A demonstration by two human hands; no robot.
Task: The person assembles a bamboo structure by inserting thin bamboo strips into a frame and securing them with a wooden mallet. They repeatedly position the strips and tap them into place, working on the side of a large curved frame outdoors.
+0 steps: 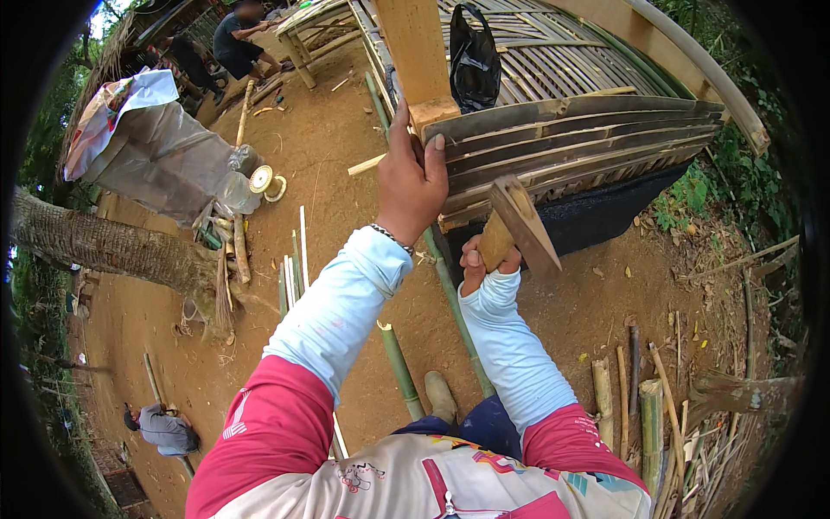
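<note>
Centre frame, a brown wedge-headed wooden tool is gripped by the right hand; above, a dark slatted bamboo panel is touched by the left hand, grip unclear.

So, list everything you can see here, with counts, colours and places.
Block-headed wooden mallet: 1, brown, centre
Slatted bamboo platform: 1, tan and dark brown, upper right
Square wooden post: 1, yellowish tan, top centre
Crumpled plastic bag: 1, black, right of the post
Round flanged spool: 1, cream, upper left
Draped plastic sheet: 1, translucent grey, upper left
Thick tree trunk: 1, grey-brown, left
Cut bamboo poles: several, green and tan, on the ground
Other people: at least 2, dark clothing, upper left; 1, grey top, lower left
Left hand: 1, bare, at the platform's near corner
Right hand: 1, bare, gripping the mallet
</note>
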